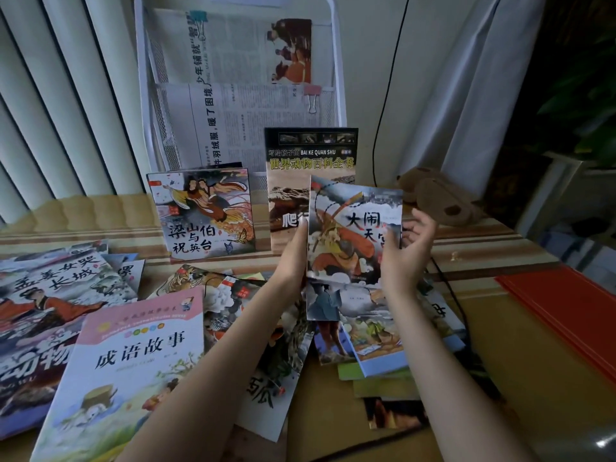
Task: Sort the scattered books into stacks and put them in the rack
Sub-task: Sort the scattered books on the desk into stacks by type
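- Both hands hold a monkey-king picture book (353, 235) upright above the bench (500, 328): left hand (293, 258) pinching its left edge, right hand (405, 251) gripping the right edge, fingers partly spread.
- Scattered books (140, 355) cover the bench below.
- Two books (203, 211) stand propped against the white wire rack (336, 61), which holds newspapers.

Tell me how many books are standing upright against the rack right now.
2. The butterfly-lovers book leans at the rack's foot on the left; the taller animal encyclopedia stands to its right, partly hidden by the monkey-king book held in both hands. Others may be hidden.
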A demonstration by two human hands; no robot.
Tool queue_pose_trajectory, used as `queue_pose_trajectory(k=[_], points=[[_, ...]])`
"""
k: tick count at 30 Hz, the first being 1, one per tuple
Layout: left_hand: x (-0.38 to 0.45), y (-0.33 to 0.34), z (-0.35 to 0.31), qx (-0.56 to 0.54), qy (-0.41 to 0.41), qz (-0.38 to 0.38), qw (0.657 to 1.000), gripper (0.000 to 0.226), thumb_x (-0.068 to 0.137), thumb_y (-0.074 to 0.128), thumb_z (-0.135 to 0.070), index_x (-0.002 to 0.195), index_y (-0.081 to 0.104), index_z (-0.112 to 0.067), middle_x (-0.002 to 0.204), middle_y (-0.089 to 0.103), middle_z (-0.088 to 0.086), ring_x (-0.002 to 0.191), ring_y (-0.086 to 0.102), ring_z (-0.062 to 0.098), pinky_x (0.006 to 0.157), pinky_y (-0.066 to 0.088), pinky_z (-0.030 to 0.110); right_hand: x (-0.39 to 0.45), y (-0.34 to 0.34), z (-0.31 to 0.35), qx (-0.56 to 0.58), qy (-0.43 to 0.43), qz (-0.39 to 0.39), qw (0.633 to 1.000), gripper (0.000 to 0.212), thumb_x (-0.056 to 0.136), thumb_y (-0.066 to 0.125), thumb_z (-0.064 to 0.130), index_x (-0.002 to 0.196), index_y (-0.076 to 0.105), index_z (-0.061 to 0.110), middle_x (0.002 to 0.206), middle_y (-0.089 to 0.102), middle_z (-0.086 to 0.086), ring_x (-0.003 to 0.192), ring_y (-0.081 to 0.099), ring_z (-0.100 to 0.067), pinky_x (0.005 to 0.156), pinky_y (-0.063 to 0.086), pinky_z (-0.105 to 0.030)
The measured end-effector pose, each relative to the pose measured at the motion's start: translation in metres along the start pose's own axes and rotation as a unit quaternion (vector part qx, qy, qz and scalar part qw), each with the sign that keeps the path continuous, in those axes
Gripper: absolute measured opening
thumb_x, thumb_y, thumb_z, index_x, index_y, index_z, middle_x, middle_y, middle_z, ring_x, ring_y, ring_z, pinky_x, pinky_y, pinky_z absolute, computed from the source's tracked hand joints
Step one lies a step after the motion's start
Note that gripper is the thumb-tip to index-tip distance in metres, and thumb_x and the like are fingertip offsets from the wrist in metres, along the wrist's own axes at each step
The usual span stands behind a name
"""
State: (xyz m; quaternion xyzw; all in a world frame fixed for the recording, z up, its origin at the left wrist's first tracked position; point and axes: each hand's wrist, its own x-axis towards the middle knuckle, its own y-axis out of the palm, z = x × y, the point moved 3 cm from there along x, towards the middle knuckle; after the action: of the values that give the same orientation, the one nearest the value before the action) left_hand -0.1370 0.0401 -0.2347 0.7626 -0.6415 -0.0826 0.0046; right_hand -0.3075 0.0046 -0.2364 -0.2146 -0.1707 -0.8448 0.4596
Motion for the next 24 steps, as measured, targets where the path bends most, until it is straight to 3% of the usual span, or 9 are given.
queue_pose_trajectory(k=[2,4,7,9,12,15,18,20,24], points=[[0.0,0.002,0.001,-0.028,-0.014,0.04,0.999,0.051,0.094,0.035,-0.058,0.127,0.053,-0.024,0.115,0.056,-0.007,0.109,0.051,0.013,0.104,0.036,0.041,-0.001,0.004,-0.002,-0.008,0.017,0.003,1.0,0.046,0.086,0.063,0.005,0.126,0.043,0.015,0.112,0.056,-0.007,0.1,0.057,-0.013,0.08,0.049,-0.015],[0.006,-0.002,0.007,0.031,-0.01,0.033,0.999,0.038,0.092,0.058,-0.036,0.122,0.057,-0.013,0.115,0.064,0.001,0.103,0.061,0.018,0.099,0.046,0.042,0.001,0.005,-0.008,-0.026,0.046,0.04,0.998,0.046,0.087,0.063,0.006,0.127,0.041,0.015,0.107,0.059,-0.004,0.091,0.059,-0.009,0.073,0.049,-0.014],[0.015,-0.013,0.013,0.017,-0.023,-0.028,0.999,0.025,0.084,0.068,-0.008,0.107,0.058,-0.006,0.088,0.07,0.012,0.077,0.069,0.023,0.075,0.058,0.036,0.003,0.003,-0.015,-0.081,0.126,0.116,0.982,0.043,0.091,0.06,0.016,0.128,0.039,0.013,0.096,0.062,-0.002,0.083,0.061,-0.013,0.058,0.041,-0.015],[0.015,-0.019,0.009,-0.03,-0.014,-0.036,0.999,0.027,0.083,0.067,-0.002,0.107,0.056,-0.008,0.087,0.069,0.013,0.07,0.068,0.021,0.063,0.058,0.03,0.005,-0.001,-0.017,-0.106,0.177,0.135,0.969,0.043,0.091,0.061,0.027,0.128,0.042,0.013,0.089,0.058,0.003,0.09,0.06,-0.021,0.057,0.039,-0.02],[0.009,-0.022,-0.004,-0.081,0.049,0.005,0.995,0.032,0.08,0.066,0.007,0.106,0.056,-0.01,0.09,0.069,0.011,0.072,0.068,0.022,0.06,0.057,0.028,0.005,0.003,-0.012,-0.087,0.201,0.217,0.951,0.043,0.088,0.061,0.039,0.124,0.049,0.019,0.104,0.057,0.006,0.098,0.056,-0.016,0.077,0.046,-0.03],[-0.002,-0.024,-0.019,-0.019,0.159,0.003,0.987,0.04,0.079,0.068,0.006,0.109,0.054,-0.015,0.092,0.068,-0.002,0.082,0.068,0.015,0.064,0.055,0.02,0.006,0.011,0.0,-0.04,0.148,0.286,0.946,0.052,0.089,0.06,0.038,0.135,0.046,0.018,0.132,0.055,0.005,0.118,0.053,-0.014,0.1,0.045,-0.04],[-0.008,-0.032,-0.027,0.076,0.248,-0.025,0.966,0.057,0.077,0.073,0.0,0.118,0.04,-0.022,0.098,0.062,0.0,0.086,0.064,0.011,0.08,0.056,0.027,0.006,0.014,0.01,-0.015,0.116,0.292,0.949,0.084,0.075,0.064,0.062,0.14,0.038,0.017,0.144,0.045,-0.002,0.13,0.045,-0.019,0.107,0.038,-0.048],[-0.011,-0.032,-0.023,0.088,0.232,-0.018,0.969,0.068,0.076,0.075,0.0,0.118,0.031,-0.029,0.098,0.059,0.002,0.085,0.063,0.008,0.08,0.056,0.025,0.001,0.015,0.014,-0.018,0.136,0.317,0.938,0.097,0.065,0.065,0.074,0.142,0.035,0.022,0.147,0.04,0.003,0.134,0.04,-0.018,0.11,0.035,-0.048],[-0.015,-0.021,-0.012,0.137,0.203,-0.034,0.969,0.051,0.084,0.067,-0.003,0.118,0.028,-0.009,0.085,0.052,-0.005,0.077,0.057,0.006,0.065,0.05,0.012,-0.015,0.014,0.012,-0.091,0.143,0.361,0.917,0.052,0.098,0.047,0.03,0.145,0.025,0.022,0.124,0.046,0.006,0.12,0.048,-0.019,0.092,0.04,-0.034]])
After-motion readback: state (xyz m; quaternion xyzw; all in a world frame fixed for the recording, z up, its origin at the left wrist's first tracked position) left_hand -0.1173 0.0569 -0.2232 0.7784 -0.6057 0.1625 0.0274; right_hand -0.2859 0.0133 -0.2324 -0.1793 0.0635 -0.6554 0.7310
